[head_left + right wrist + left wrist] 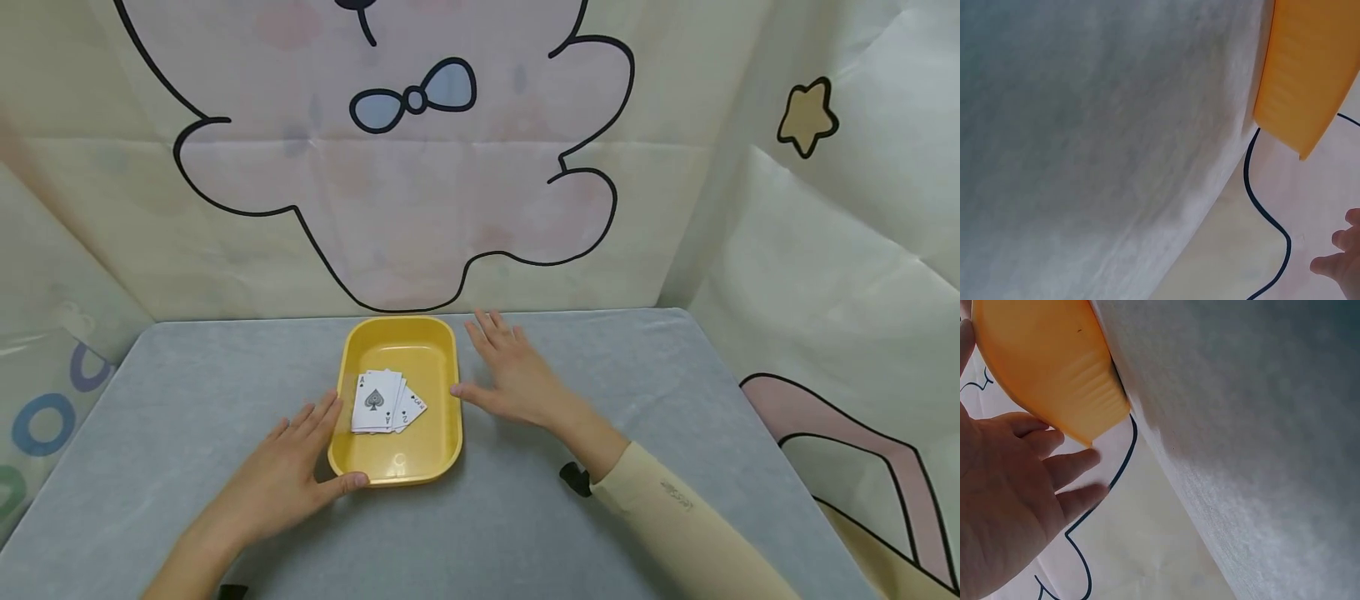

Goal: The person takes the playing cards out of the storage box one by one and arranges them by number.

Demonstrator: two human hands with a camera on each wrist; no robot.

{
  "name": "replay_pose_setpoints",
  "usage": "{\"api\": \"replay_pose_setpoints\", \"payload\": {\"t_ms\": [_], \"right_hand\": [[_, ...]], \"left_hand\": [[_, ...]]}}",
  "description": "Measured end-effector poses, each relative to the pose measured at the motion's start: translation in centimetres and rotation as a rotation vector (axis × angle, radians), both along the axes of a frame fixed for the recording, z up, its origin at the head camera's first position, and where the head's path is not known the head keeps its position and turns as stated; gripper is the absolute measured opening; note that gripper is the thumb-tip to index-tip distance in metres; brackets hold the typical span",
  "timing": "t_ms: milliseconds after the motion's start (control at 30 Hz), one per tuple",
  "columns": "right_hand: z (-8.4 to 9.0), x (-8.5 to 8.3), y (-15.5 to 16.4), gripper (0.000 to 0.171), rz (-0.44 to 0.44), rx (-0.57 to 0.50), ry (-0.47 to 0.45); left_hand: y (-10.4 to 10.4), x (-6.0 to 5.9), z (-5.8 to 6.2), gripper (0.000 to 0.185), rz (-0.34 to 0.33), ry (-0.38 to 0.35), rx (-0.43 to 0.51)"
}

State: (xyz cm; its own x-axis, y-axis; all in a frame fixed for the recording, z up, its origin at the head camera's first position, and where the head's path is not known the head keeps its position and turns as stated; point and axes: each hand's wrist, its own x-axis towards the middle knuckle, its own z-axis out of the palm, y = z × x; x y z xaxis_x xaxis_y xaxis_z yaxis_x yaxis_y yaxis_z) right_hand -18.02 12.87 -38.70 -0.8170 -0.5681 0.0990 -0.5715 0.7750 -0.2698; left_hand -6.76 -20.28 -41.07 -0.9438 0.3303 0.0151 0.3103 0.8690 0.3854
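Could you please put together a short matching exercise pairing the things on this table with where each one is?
Things:
1. playing cards
2. left hand
3. right hand
4. yellow tray

Places:
A. flat on the table, thumb by the tray's right rim
B. on the grey table, between both hands
C. fanned inside the tray
D. thumb on the tray's near left corner

Pairs: 1-C, 2-D, 3-A, 4-B

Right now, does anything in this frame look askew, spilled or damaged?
Nothing stands out. The playing cards lie fanned inside the yellow tray, which sits flat on the grey table between both open hands.
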Motion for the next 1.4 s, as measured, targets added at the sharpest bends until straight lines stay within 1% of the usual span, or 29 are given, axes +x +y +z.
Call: {"api": "replay_pose_setpoints", "payload": {"t_ms": [167, 367, 533, 733, 900, 1067, 1200, 1400], "right_hand": [[-0.1, -0.1, -1.4, 0.099, 0.010, 0.004, -0.002], [-0.2, -0.3, -2.8, 0.101, 0.019, 0.012, -0.029], [-0.2, -0.3, -3.9, 0.100, 0.043, 0.012, -0.046], [-0.3, -0.2, -4.9, 0.099, 0.049, -0.007, -0.078], [-0.4, -0.1, -5.8, 0.099, 0.053, -0.002, -0.089], [-0.5, 0.0, -6.8, 0.099, 0.075, -0.016, -0.124], [-0.6, 0.1, -7.4, 0.099, 0.080, -0.037, -0.167], [-0.9, 0.0, -8.9, 0.097, 0.105, -0.015, -0.204]], "left_hand": [[0.0, 0.1, 0.1, 0.111, 0.014, -0.020, 0.024], [0.0, 0.1, 0.1, 0.110, 0.007, -0.006, 0.023], [0.1, 0.1, 0.1, 0.110, 0.003, 0.009, 0.023], [0.2, 0.1, 0.2, 0.110, 0.010, -0.001, 0.012], [0.1, 0.0, 0.2, 0.110, -0.001, 0.005, 0.016], [0.1, 0.0, 0.1, 0.109, -0.009, 0.021, 0.021], [0.2, 0.0, 0.0, 0.108, -0.009, 0.019, 0.029], [0.2, 0.0, 0.1, 0.107, -0.008, 0.012, 0.021]]}}
